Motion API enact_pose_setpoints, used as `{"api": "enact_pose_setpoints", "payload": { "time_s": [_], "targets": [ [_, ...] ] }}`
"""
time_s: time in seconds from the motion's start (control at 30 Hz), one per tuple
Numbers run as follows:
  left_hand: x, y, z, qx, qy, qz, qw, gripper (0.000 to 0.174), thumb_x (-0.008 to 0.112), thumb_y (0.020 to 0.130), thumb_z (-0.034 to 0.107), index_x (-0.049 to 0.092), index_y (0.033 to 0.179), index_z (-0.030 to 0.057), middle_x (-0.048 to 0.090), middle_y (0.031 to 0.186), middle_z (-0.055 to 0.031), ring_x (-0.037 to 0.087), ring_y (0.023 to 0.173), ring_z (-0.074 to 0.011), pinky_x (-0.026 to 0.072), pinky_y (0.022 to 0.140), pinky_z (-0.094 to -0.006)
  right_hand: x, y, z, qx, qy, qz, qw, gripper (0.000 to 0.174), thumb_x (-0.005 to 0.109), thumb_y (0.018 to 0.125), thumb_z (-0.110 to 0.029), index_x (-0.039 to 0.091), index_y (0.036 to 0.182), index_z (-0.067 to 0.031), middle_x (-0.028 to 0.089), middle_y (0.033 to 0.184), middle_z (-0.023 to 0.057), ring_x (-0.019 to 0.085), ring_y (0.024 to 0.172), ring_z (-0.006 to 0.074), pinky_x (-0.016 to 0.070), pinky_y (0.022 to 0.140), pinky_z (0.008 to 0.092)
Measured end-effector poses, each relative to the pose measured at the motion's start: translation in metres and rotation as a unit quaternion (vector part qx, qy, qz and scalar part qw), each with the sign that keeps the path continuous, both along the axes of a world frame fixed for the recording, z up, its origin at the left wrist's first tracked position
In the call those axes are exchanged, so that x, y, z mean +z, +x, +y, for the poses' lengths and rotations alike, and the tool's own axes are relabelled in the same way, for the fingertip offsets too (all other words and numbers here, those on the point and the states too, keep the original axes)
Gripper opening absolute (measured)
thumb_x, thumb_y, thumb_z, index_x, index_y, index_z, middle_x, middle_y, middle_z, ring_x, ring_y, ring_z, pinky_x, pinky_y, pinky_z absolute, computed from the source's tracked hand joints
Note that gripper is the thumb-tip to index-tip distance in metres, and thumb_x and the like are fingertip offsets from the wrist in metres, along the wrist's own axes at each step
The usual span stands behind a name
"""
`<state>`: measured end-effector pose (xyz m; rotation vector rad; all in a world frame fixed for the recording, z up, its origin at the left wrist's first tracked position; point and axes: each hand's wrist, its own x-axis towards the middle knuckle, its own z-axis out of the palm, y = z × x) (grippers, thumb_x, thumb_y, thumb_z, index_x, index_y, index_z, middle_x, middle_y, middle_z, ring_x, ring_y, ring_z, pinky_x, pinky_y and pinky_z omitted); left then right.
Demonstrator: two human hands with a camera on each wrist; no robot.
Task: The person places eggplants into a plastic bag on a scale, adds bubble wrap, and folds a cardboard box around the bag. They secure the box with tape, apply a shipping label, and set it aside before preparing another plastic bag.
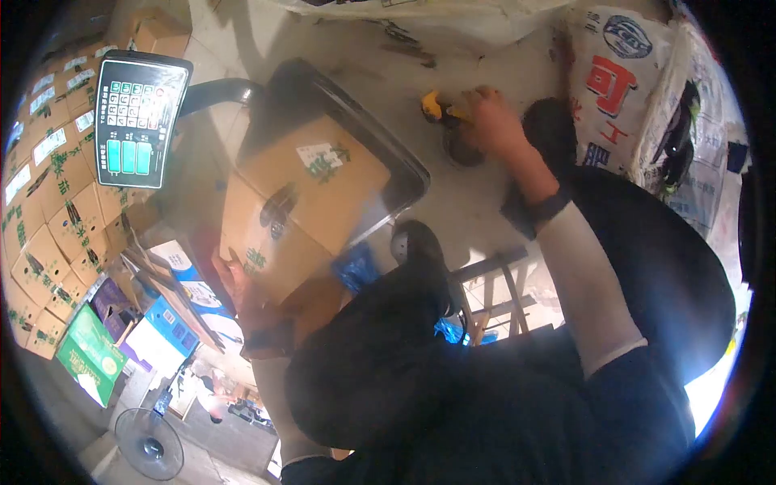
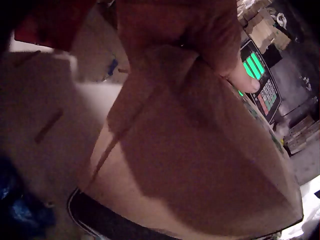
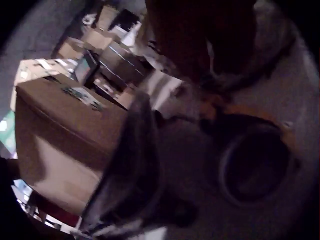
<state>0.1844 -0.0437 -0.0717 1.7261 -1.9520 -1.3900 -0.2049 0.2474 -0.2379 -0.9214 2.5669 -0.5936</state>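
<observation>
**While the left hand [image 1: 242, 283] braces the cardboard box [image 1: 303, 198], the right hand [image 1: 489, 121] takes the tape dispenser [image 1: 440, 109]**

Because the cardboard box lies tilted on the black scale platform [image 1: 404, 174], with its near left corner off the rim, the left hand grips that corner. The palm is under the side, and the thumb [image 2: 242, 77] is curled over the brown face. This grip probably keeps the load from sliding toward the person. The box is in the middle of the scene, with its labelled face turned up and to the far side. The scale's display [image 1: 137, 121] stands just beyond it at far left, angled toward the person, likely so that it can be read from the seat.

The right arm stretches to the far right. Its fingers are closed round the yellow handle of the tape dispenser, which lies on the floor with its dark roll toward the near side. It is well apart from the box, and only that arm reaches it.

The platform's rim shows bare along the box's right and far sides, so there is some ledge there. Pale floor [image 1: 461, 214] shows between the rim and the dispenser. The left is crowded with stacked cartons [image 1: 40, 242] close behind the display. Printed sacks [image 1: 622, 89] close off the far right beyond the hand. A wooden stool [image 1: 493, 291] stands near, between the person's legs.
</observation>
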Motion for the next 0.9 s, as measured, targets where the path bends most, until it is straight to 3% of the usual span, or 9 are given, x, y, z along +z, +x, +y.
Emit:
{"api": "enact_pose_setpoints", "payload": {
  "time_s": [0.07,0.13,0.2,0.4,0.53,0.63,0.7,0.83,0.9],
  "targets": [
    [0.001,-0.001,-0.002,0.033,0.010,-0.017,0.999,0.058,0.042,0.100,0.052,0.030,0.144,0.0152,0.046,0.140,-0.0127,0.050,0.122,-0.0307,0.0457,0.099,-0.0462,0.045,-0.005,-0.036,0.006,-0.157,-0.117,0.981,0.028,0.064,0.080,-0.017,0.069,0.104,-0.0029,0.066,0.096,0.0206,0.063,0.098,0.0361,0.0504,0.087,0.0421],
    [0.011,0.000,0.006,0.067,0.024,-0.039,0.997,0.058,0.043,0.100,0.052,0.030,0.144,0.0157,0.046,0.141,-0.0122,0.050,0.123,-0.0305,0.0454,0.100,-0.0465,0.090,-0.005,-0.065,0.066,-0.150,-0.391,0.906,0.032,0.062,0.082,-0.012,0.066,0.112,-0.0012,0.066,0.106,0.0173,0.063,0.100,0.0331,0.0505,0.087,0.0383],
    [0.017,-0.006,0.014,-0.037,-0.001,-0.035,0.999,0.059,0.044,0.099,0.053,0.031,0.143,0.0154,0.046,0.142,-0.0106,0.050,0.122,-0.0298,0.0445,0.100,-0.0468,0.079,0.010,-0.089,0.153,-0.241,-0.403,0.870,0.030,0.062,0.084,-0.013,0.067,0.111,-0.0008,0.067,0.102,0.0161,0.064,0.098,0.0302,0.0502,0.087,0.0374],
    [0.025,-0.055,0.030,0.049,0.005,-0.030,0.998,0.067,0.048,0.095,0.059,0.030,0.143,0.0153,0.049,0.138,-0.0106,0.052,0.119,-0.0292,0.0466,0.097,-0.0455,0.073,0.018,-0.131,0.229,-0.367,-0.434,0.790,0.025,0.060,0.086,-0.012,0.069,0.104,0.0010,0.070,0.098,0.0165,0.066,0.091,0.0288,0.0508,0.087,0.0372],
    [0.029,-0.068,0.037,0.076,-0.019,-0.030,0.996,0.087,0.063,0.081,0.068,0.034,0.140,0.0115,0.053,0.128,-0.0116,0.055,0.112,-0.0269,0.0481,0.093,-0.0425,0.072,0.017,-0.143,0.220,-0.287,-0.457,0.813,0.025,0.060,0.085,-0.015,0.070,0.101,0.0015,0.070,0.096,0.0149,0.067,0.092,0.0278,0.0507,0.087,0.0371],
    [0.024,-0.065,0.033,0.025,-0.039,0.003,0.999,0.088,0.065,0.080,0.066,0.036,0.138,0.0056,0.053,0.125,-0.0134,0.055,0.110,-0.0263,0.0475,0.093,-0.0407,0.079,0.008,-0.149,0.221,-0.214,-0.439,0.844,0.025,0.061,0.083,-0.018,0.071,0.094,0.0014,0.071,0.087,0.0143,0.069,0.081,0.0242,0.0533,0.079,0.0348],
    [0.010,-0.038,0.013,0.001,-0.074,-0.031,0.997,0.087,0.065,0.082,0.064,0.036,0.137,0.0028,0.053,0.124,-0.0144,0.055,0.110,-0.0262,0.0470,0.093,-0.0399,0.098,-0.006,-0.150,0.169,-0.079,-0.557,0.810,0.026,0.062,0.079,-0.019,0.072,0.088,0.0030,0.070,0.079,0.0150,0.070,0.073,0.0223,0.0555,0.069,0.0337],
    [0.004,-0.033,0.010,-0.024,-0.116,-0.050,0.992,0.086,0.064,0.084,0.060,0.036,0.136,-0.0032,0.054,0.122,-0.0169,0.055,0.108,-0.0262,0.0454,0.094,-0.0386,0.099,-0.012,-0.162,0.228,-0.066,-0.505,0.830,0.017,0.064,0.081,-0.008,0.068,0.078,0.0083,0.070,0.075,0.0155,0.069,0.061,0.0228,0.0593,0.058,0.0316],
    [0.001,-0.023,0.005,-0.029,-0.127,-0.063,0.989,0.086,0.064,0.085,0.059,0.035,0.136,-0.0037,0.054,0.121,-0.0177,0.055,0.108,-0.0265,0.0454,0.094,-0.0385,0.102,-0.015,-0.166,0.093,-0.031,-0.670,0.736,0.011,0.064,0.080,-0.002,0.067,0.080,0.0084,0.069,0.079,0.0176,0.070,0.067,0.0258,0.0627,0.062,0.0344]
  ]
}}
